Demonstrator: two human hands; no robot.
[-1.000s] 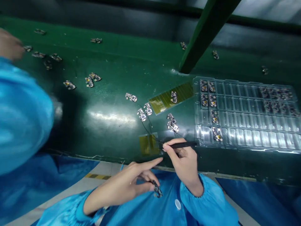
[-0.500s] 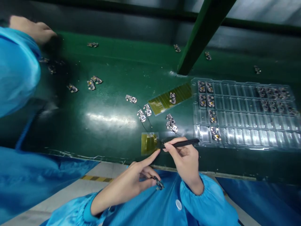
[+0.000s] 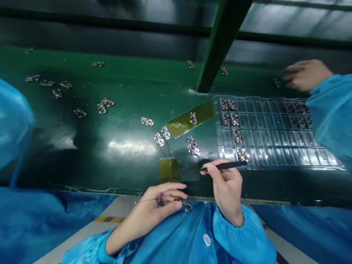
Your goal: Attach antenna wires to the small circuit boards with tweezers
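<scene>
My left hand (image 3: 156, 203) is at the bench's front edge, pinching a small circuit board (image 3: 187, 205) between thumb and fingers. A thin wire trails leftward from that hand. My right hand (image 3: 227, 183) grips black tweezers (image 3: 230, 165) like a pen, their tips pointing left above the bench. Whether anything is between the tips is too fine to tell. Just left of the tips lies a small sheet of yellow film (image 3: 165, 169). Beyond it are loose boards with wires (image 3: 159, 139) and a pair of touching boards (image 3: 193, 145).
A clear compartment tray (image 3: 261, 137) at right holds several boards. A longer yellow film strip (image 3: 180, 124) carries one board (image 3: 193, 118). A green post (image 3: 217, 47) rises behind. Another person's hand (image 3: 308, 75) reaches in at far right; a blue sleeve (image 3: 13, 121) shows at left.
My right hand and the tweezers have moved right, off the small film sheet, which now shows less yellow on its right. My left index finger has lifted away. A co-worker's hand has appeared at right.
</scene>
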